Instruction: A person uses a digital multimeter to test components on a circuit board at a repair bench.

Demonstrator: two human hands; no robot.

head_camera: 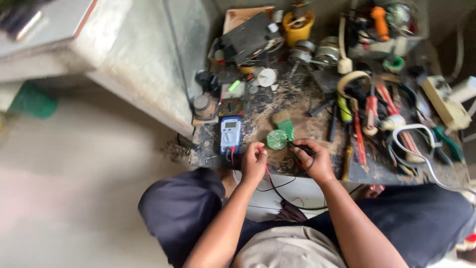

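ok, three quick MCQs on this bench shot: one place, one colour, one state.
1. Where does the multimeter lie relative to the round board?
A. to its left
B. to its right
C. on top of it

2. What colour is the round board?
A. blue
B. green
C. white

3. What is the right hand doing?
A. resting flat and empty
B. holding a black probe
C. lifting the multimeter

Answers: 1 A, in the picture the meter sits left of the board. 2 B, the disc is plainly green. 3 B, its fingers close on the black probe, tip at the board's edge; the left hand holds the red probe.
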